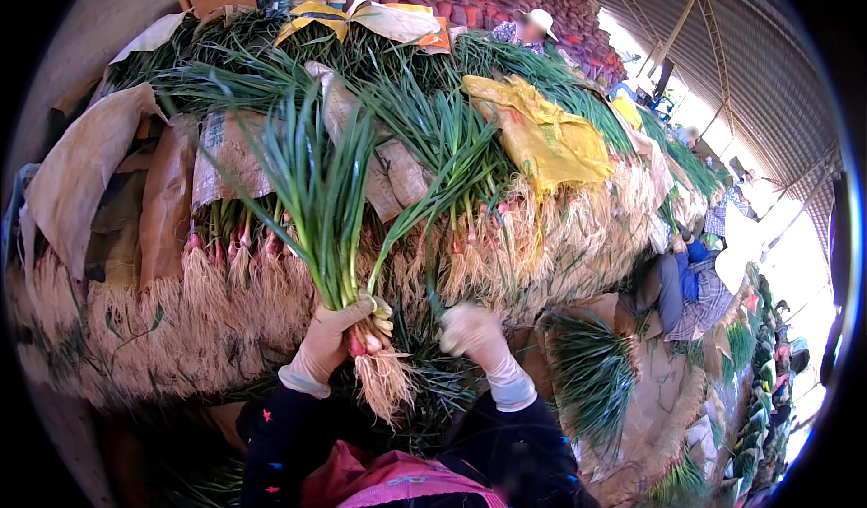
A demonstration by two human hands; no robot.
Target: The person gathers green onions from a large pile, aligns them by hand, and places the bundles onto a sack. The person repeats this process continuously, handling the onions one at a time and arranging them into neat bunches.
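Note:
My left hand (333, 335), in a pale glove, is closed around a bunch of green onions (333, 237) just above their pinkish bulbs. The leaves fan upward and the stringy roots hang below the fist. My right hand (474, 339), gloved too and blurred, is raised a little to the right of the roots, apart from the bunch; whether it holds something small cannot be told. Beyond both hands lies a long heap of green onions (257, 298) with roots facing me, partly covered by woven sacks (234, 152) and a yellow sack (548, 135).
On the right, a pile of green onions (593, 372) lies on brown sheeting (667, 399). A co-worker (698, 291) in a plaid garment sits beyond it. Another person (532, 27) in a white hat is behind the heap. Stacked filled mesh sacks (433, 0) stand at the back.

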